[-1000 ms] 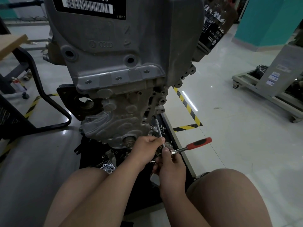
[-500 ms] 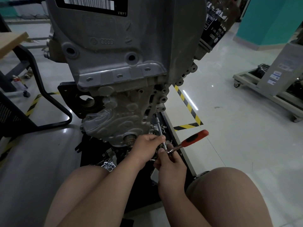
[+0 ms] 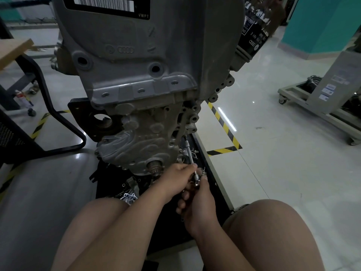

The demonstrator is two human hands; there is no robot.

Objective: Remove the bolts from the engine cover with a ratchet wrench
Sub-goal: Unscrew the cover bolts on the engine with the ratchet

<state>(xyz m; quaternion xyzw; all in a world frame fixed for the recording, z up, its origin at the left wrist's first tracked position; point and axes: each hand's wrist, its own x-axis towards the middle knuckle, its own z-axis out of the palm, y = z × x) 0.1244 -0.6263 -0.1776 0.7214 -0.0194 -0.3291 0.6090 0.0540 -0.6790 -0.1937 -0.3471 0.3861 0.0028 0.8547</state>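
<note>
The grey engine cover (image 3: 140, 137) stands upright on a black stand in front of me. A ratchet wrench extension bar (image 3: 189, 155) runs up from my hands to a bolt at the cover's lower right edge. My left hand (image 3: 178, 178) pinches the bar's lower end just above the ratchet head (image 3: 196, 182). Directly below, my right hand (image 3: 197, 202) is curled round the wrench, and its red handle is hidden inside the fist. The socket and bolt lie in shadow.
The black stand base (image 3: 211, 173) holds loose metal parts (image 3: 130, 197) under the engine. My bare knees fill the foreground on both sides. A black chair frame (image 3: 64, 122) is at left, a wheeled cart (image 3: 320, 106) at right, and hazard tape (image 3: 224, 126) marks the floor.
The red handle, which stuck out to the right and swung upward, has dropped out of sight under my right hand. Both hands stay at the ratchet head.
</note>
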